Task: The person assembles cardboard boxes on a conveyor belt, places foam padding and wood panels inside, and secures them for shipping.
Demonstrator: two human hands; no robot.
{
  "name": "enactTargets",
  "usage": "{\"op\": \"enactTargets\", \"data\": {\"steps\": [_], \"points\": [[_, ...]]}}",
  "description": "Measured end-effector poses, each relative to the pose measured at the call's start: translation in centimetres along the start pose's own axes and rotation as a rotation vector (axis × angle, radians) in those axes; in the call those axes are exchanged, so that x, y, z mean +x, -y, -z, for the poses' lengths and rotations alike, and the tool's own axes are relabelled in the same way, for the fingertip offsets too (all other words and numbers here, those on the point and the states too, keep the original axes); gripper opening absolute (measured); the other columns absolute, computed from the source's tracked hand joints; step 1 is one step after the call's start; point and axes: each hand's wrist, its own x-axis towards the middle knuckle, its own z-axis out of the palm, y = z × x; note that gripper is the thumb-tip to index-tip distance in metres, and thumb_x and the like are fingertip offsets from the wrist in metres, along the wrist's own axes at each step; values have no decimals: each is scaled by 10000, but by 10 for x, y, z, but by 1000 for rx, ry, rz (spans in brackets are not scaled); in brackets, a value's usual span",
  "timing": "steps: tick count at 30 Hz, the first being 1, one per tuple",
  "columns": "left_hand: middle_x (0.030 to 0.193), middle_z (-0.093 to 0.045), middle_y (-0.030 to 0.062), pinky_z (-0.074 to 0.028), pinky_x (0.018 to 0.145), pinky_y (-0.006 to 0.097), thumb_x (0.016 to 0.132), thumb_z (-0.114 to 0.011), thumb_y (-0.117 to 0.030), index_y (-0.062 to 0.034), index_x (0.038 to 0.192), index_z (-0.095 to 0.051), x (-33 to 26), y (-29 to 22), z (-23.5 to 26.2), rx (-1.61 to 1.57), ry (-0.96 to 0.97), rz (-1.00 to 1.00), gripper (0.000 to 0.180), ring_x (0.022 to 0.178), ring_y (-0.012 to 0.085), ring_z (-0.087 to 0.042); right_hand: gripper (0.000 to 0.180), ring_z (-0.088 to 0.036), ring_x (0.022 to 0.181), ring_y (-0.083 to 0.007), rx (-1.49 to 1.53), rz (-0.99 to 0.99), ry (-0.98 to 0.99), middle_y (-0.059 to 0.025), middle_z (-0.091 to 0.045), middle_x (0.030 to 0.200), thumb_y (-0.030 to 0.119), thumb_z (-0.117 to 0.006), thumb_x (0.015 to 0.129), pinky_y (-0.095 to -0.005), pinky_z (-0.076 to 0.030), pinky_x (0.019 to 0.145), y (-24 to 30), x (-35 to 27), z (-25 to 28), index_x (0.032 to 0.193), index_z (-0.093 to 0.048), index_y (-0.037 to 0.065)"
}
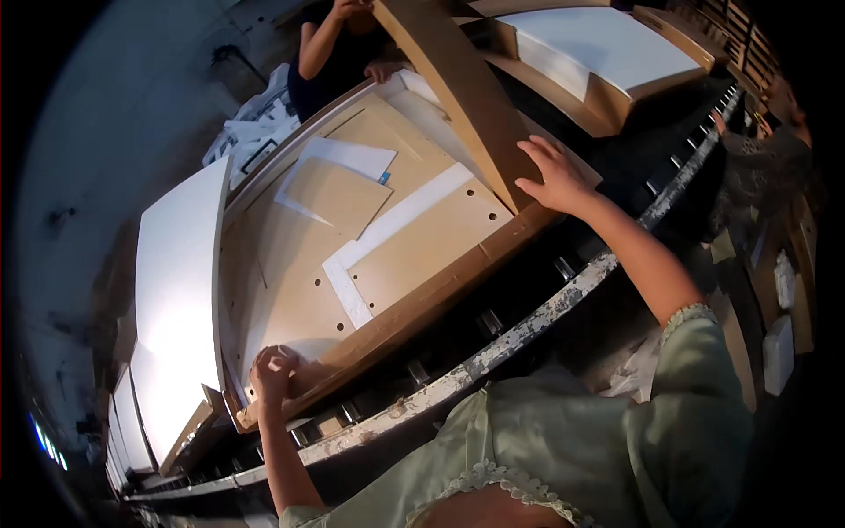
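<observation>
In front of me lies a large open cardboard box (pixel 422 310) with beige board panels (pixel 422 242) inside, some with round holes. White foam strips (pixel 343 290) lie among them, and a loose board piece (pixel 339 194) rests on white foam. My left hand (pixel 272 374) is at the box's near left corner, fingers curled; what they hold, if anything, is hidden. My right hand (pixel 556 176) is open, fingers spread, at the near right corner against a long brown cardboard piece (pixel 458 88). That piece slants up and away over the box's right end.
Across the box stands a co-worker (pixel 330 62), one hand raised by the cardboard piece, one on the box's edge. A roller conveyor with a chipped rail (pixel 493 352) runs underneath. White-topped boxes (pixel 180 299) stand left, another (pixel 598 48) far right. White scraps (pixel 255 128) lie beyond.
</observation>
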Motion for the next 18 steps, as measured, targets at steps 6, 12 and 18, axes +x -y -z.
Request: {"op": "enactTargets", "data": {"steps": [6,12,18], "points": [[1135,-621,180,-437,934,391,793,-706,-260,-44,1070,-655,-13,-75,-26,-168,-111,-108,356,1087,330,-572,188,-598,899,-268,373,674,-70,-96,-626,1013,87,-660,753,-352,-509,783,91,9,-15,932,-637,32],[1368,-448,183,-268,1052,483,872,-533,-472,-111,1272,-533,6,-95,-40,169,118,51,539,1295,330,-386,311,-517,1111,-292,337,744,371,-151,-557,1192,166,-603,836,-376,-434,940,130,29,-85,1108,-599,16],[1432,-374,154,-233,1079,466,878,-514,-490,-145,1335,-456,47,-51,-23,326,211,100,576,1349,310,-305,607,-315,1310,-341,0,533,659,-189,-308,1441,452,-381,952,-437,-245,1106,207,44,-141,1397,-324,44]]}}
